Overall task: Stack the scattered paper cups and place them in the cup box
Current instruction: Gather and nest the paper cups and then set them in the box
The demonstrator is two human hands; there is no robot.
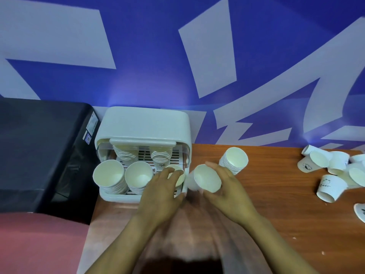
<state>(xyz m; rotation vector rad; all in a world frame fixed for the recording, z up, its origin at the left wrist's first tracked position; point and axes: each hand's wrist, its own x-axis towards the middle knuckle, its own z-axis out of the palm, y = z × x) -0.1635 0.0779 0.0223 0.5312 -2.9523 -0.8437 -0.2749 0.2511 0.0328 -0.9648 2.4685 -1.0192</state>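
A white cup box [144, 123] stands open at the table's left end, with several stacks of white paper cups inside. My left hand [162, 186] grips a cup stack [177, 175] at the box's front right corner. My right hand [227, 186] holds another white cup stack [205, 180] tilted just right of the box, mouth facing me. A further stack [235, 160] lies on the table behind my right hand. Loose cups [335, 167] are scattered at the far right.
The wooden table [276, 204] runs right from the box. A black appliance [39, 151] sits left of the box. A blue and white wall [177, 56] rises behind. A pink surface [39, 244] lies at the lower left.
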